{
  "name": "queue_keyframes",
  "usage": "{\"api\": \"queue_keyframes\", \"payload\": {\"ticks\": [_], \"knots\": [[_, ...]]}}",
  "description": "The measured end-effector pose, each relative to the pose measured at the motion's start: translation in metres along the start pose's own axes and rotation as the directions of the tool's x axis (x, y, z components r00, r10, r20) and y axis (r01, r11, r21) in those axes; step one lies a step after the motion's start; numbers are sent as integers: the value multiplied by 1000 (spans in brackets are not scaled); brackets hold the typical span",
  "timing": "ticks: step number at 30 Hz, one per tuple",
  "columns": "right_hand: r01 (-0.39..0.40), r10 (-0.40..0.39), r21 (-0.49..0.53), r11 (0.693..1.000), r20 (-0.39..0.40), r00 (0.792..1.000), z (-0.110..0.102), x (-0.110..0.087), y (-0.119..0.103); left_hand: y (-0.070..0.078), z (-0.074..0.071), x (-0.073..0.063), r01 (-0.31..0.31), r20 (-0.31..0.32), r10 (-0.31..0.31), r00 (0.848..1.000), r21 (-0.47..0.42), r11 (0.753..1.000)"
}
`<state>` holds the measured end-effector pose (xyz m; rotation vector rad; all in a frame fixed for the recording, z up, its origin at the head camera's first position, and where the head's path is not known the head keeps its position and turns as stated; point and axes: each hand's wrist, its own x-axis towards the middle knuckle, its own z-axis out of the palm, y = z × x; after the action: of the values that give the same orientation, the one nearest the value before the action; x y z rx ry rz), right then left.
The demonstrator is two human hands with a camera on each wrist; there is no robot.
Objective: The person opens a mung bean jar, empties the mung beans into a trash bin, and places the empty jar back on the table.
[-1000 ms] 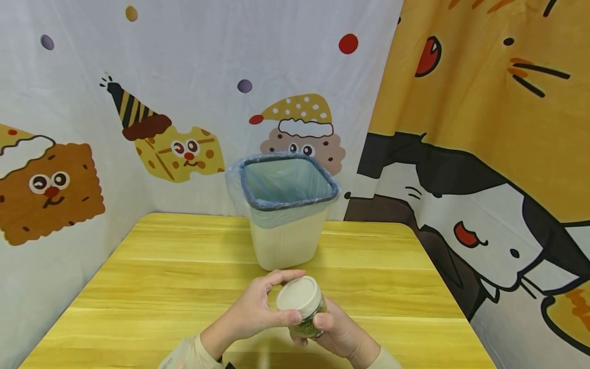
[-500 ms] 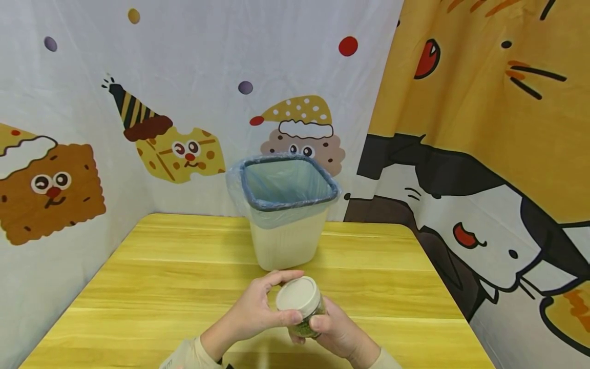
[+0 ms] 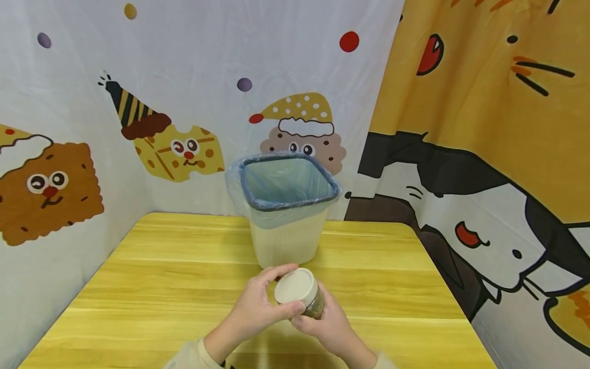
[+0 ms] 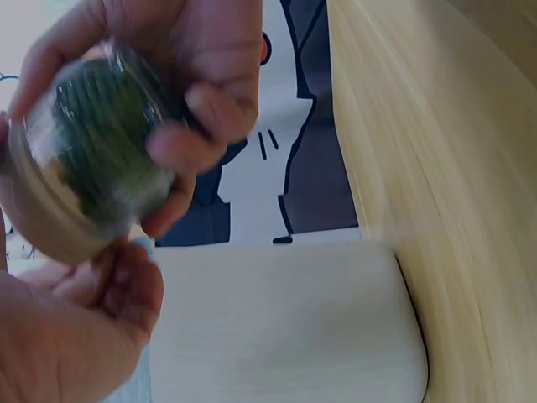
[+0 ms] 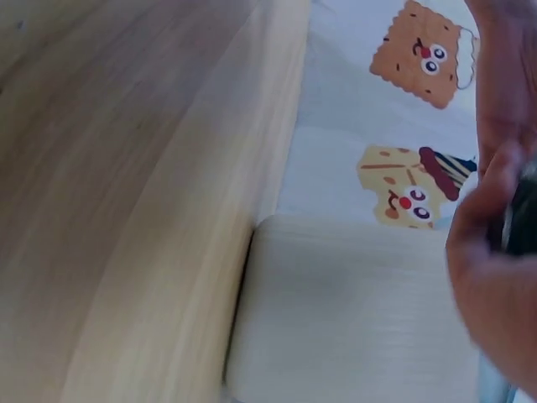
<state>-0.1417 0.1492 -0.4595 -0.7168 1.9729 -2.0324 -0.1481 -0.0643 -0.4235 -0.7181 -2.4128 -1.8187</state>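
Observation:
A small clear jar with green contents and a cream lid is held above the near part of the table, tilted toward the left. With thumb and fingers my left hand grips the lid's rim. My right hand holds the jar's body from the right, its thumb at the front. In the left wrist view, fingers curl round the jar and the green contents look stringy, though blurred. Only a dark sliver of the jar shows at the right edge of the right wrist view.
Just beyond my hands stands a cream trash bin lined with a translucent blue bag over its dark rim. The wood-grain table ends at a printed cartoon curtain behind and to both sides.
Both hands and the jar have risen slightly, away from me. The right hand has turned round the jar's body, and its thumb has shifted left. The bin has stayed put.

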Motion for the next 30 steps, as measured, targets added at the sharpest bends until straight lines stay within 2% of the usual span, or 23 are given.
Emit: {"api": "queue_keyframes", "payload": {"ticks": [2,5,7,10,15,19,25,30], "knots": [[-12,3,-84,996,-106,994,5,0,-1,1,4,0,22,-60,-20,998,25,999],[-21,-9,-160,987,-189,982,8,0,-1,2,10,0,38,-126,-30,992,59,998],[-17,-12,-152,988,-189,982,8,0,-2,2,11,0,33,-138,-24,990,65,997],[-9,-6,-107,994,-145,989,6,1,-2,3,10,0,14,-112,-9,994,46,999],[-25,24,-13,1000,-80,996,5,0,-2,3,8,-1,21,-84,-21,996,-5,1000],[-27,25,-24,999,-76,997,5,0,-2,4,8,-1,28,-128,-31,991,-27,999],[-79,71,-52,996,-130,989,4,-1,-1,5,4,1,46,-250,-51,967,-28,999],[-103,94,-47,994,-167,981,2,-1,0,2,1,0,49,-254,-51,966,-14,999]]}}
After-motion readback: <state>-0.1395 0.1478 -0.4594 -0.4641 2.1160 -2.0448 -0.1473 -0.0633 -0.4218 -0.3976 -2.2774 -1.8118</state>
